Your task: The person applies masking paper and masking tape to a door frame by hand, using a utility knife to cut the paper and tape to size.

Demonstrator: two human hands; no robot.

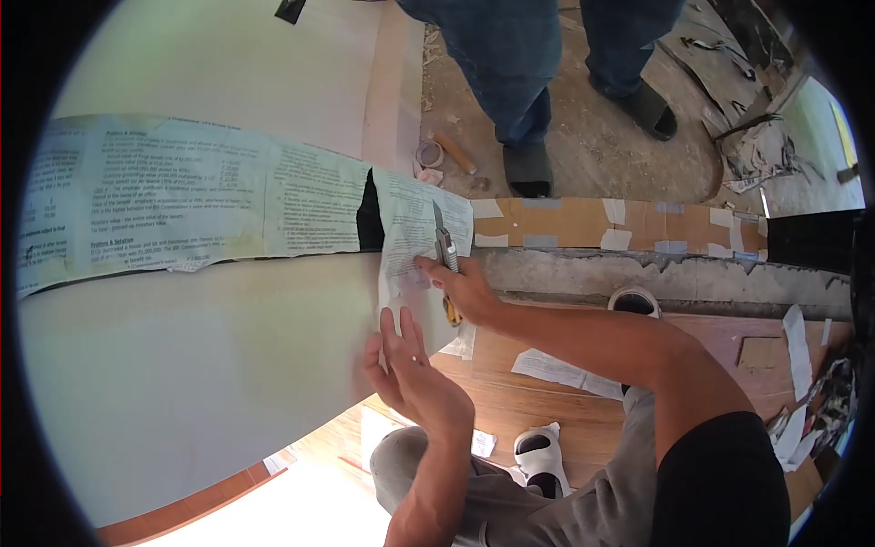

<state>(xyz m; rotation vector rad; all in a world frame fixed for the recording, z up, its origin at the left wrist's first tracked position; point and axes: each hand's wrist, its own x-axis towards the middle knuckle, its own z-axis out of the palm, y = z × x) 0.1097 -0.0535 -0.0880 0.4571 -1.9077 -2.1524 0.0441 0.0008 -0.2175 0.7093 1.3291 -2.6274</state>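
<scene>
At frame centre, right hand (460,290) clamped round a yellow utility knife (445,255), blade up on the end flap (406,228) of printed paper. Left hand (415,378) open and flat just below (contact unclear). Further left, long strip (182,196) already down across the white board (200,365); end flap seemingly untrimmed yet.

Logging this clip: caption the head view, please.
Right hand holds a utility knife to printed paper on a white board, left hand open beside it; a person stands beyond.
</scene>
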